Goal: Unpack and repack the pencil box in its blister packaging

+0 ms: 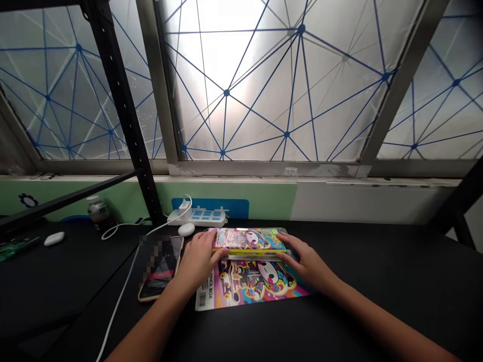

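Observation:
A colourful pencil box with a cartoon character on its lid and a yellow strip along its front lies across the table. My left hand grips its left end, fingers over the top and thumb at the front edge. At the right end my right hand holds it the same way, thumb low on the front. Under and in front of the box is a flat printed sheet with matching artwork, a barcode and the words "PENCIL BOX" along its left side. The sheet's far part is hidden by the box.
Left of my left hand lies a phone, with a white cable running past it. A white earbud case and a power strip sit behind. Further left are a bottle, a white mouse-shaped object and a black metal post.

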A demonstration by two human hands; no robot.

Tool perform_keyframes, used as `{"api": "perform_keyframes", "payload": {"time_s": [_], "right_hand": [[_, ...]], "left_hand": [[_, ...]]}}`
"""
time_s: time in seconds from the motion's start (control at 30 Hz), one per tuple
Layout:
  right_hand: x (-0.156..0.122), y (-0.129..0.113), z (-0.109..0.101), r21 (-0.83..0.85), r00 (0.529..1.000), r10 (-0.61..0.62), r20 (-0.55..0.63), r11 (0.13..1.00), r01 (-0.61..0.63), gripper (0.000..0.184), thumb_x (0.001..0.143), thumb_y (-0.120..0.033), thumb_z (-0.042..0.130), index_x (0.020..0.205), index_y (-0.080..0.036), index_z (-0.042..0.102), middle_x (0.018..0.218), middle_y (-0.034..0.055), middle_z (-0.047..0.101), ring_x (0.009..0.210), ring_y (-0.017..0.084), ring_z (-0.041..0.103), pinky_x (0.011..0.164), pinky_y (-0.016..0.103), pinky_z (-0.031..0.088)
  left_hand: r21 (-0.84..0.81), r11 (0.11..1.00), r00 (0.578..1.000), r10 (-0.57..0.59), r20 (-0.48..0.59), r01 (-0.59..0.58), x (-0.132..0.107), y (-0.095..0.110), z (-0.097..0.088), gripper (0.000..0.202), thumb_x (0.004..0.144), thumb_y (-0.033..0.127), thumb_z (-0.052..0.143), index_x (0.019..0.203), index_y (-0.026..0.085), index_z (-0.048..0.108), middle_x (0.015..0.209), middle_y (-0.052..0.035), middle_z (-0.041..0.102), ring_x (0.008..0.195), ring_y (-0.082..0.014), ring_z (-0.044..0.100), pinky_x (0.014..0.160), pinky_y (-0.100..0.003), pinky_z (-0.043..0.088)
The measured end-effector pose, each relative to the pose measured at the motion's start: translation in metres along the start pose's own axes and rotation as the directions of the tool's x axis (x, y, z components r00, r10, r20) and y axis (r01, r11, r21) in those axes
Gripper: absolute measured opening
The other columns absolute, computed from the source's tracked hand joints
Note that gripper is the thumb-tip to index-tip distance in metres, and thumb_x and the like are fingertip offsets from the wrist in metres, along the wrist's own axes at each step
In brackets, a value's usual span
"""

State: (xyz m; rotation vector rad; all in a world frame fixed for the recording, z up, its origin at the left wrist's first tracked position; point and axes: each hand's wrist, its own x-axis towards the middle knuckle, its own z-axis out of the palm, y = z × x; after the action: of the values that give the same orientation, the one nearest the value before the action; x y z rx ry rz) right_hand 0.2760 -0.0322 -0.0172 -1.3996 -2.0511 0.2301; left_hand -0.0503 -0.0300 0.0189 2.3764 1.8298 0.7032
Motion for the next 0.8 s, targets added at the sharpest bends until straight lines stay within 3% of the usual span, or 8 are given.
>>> {"api": "perform_keyframes", "payload": {"time_s": [0.13, 0.27, 0.43, 0.57, 0.67, 0.73, 0.8], "right_hand": [[-0.004, 0.003, 0.001, -0.075, 0.993, -0.05, 0.107, 0.995, 0.058, 0.051, 0.1, -0.051, 0.04, 0.138, -0.022, 0.057, 0.153, 0.0123, 0.046, 0.143, 0.032, 0.039, 0.114, 0.053, 0.037], [-0.004, -0.005, -0.004, -0.202, 0.992, -0.111, 0.056, 0.972, 0.121, 0.048, 0.099, -0.049, 0.044, 0.136, -0.021, 0.058, 0.158, 0.016, 0.037, 0.139, 0.037, 0.043, 0.108, 0.058, 0.042], [-0.017, -0.03, -0.003, -0.177, 0.941, -0.337, -0.003, 0.927, 0.332, 0.034, 0.097, -0.034, 0.054, 0.129, -0.024, 0.061, 0.148, 0.0144, 0.05, 0.131, 0.032, 0.052, 0.102, 0.048, 0.048], [-0.027, -0.053, 0.002, -0.021, 0.828, -0.486, 0.279, 0.859, 0.512, 0.032, 0.097, -0.031, 0.055, 0.128, -0.027, 0.062, 0.14, 0.01, 0.06, 0.128, 0.027, 0.055, 0.107, 0.044, 0.046], [-0.027, -0.062, 0.003, 0.029, 0.793, -0.384, 0.473, 0.907, 0.421, 0.061, 0.096, -0.048, 0.056, 0.151, -0.03, 0.04, 0.157, 0.0095, 0.04, 0.142, 0.034, 0.039, 0.113, 0.053, 0.038], [-0.025, -0.064, 0.002, 0.037, 0.789, -0.314, 0.528, 0.937, 0.349, 0.079, 0.093, -0.058, 0.055, 0.158, -0.03, 0.021, 0.162, 0.0095, 0.027, 0.147, 0.037, 0.029, 0.115, 0.059, 0.032], [-0.025, -0.062, 0.001, 0.045, 0.778, -0.3, 0.552, 0.943, 0.331, 0.085, 0.091, -0.061, 0.056, 0.159, -0.029, 0.015, 0.162, 0.0098, 0.024, 0.147, 0.039, 0.025, 0.116, 0.061, 0.028]], "left_hand": [[0.109, 0.994, 0.998, 0.007, 0.07, -0.015, -0.005, -0.002, -0.001, 0.051, 0.098, 0.049, 0.045, 0.14, 0.021, 0.053, 0.154, -0.0131, 0.044, 0.143, -0.0324, 0.035, 0.11, -0.049, 0.037], [0.142, 0.989, 0.991, 0.019, 0.129, -0.038, -0.009, 0.012, -0.004, 0.057, 0.099, 0.058, 0.038, 0.138, 0.021, 0.056, 0.16, -0.0152, 0.032, 0.148, -0.0358, 0.025, 0.112, -0.053, 0.034], [0.123, 0.985, 0.984, 0.101, 0.146, -0.119, -0.012, 0.046, 0.004, 0.057, 0.099, 0.058, 0.039, 0.142, 0.023, 0.052, 0.164, -0.0124, 0.024, 0.15, -0.0369, 0.019, 0.113, -0.056, 0.032], [0.117, 0.976, 0.977, 0.168, 0.133, -0.184, 0.007, 0.064, 0.015, 0.056, 0.101, 0.056, 0.033, 0.143, 0.023, 0.05, 0.163, -0.0123, 0.026, 0.151, -0.0351, 0.018, 0.114, -0.059, 0.03], [0.096, 0.978, 0.962, 0.159, 0.224, -0.184, 0.025, 0.061, 0.024, 0.063, 0.1, 0.061, 0.03, 0.145, 0.021, 0.048, 0.16, -0.0151, 0.032, 0.149, -0.0378, 0.023, 0.113, -0.063, 0.028], [0.087, 0.983, 0.959, 0.136, 0.25, -0.162, 0.033, 0.056, 0.029, 0.068, 0.099, 0.065, 0.027, 0.149, 0.022, 0.044, 0.16, -0.0146, 0.033, 0.148, -0.0379, 0.025, 0.114, -0.064, 0.026], [0.096, 0.988, 0.971, 0.102, 0.216, -0.125, 0.035, 0.05, 0.033, 0.069, 0.099, 0.066, 0.024, 0.15, 0.024, 0.042, 0.161, -0.0121, 0.032, 0.149, -0.0359, 0.024, 0.116, -0.062, 0.023]]}}
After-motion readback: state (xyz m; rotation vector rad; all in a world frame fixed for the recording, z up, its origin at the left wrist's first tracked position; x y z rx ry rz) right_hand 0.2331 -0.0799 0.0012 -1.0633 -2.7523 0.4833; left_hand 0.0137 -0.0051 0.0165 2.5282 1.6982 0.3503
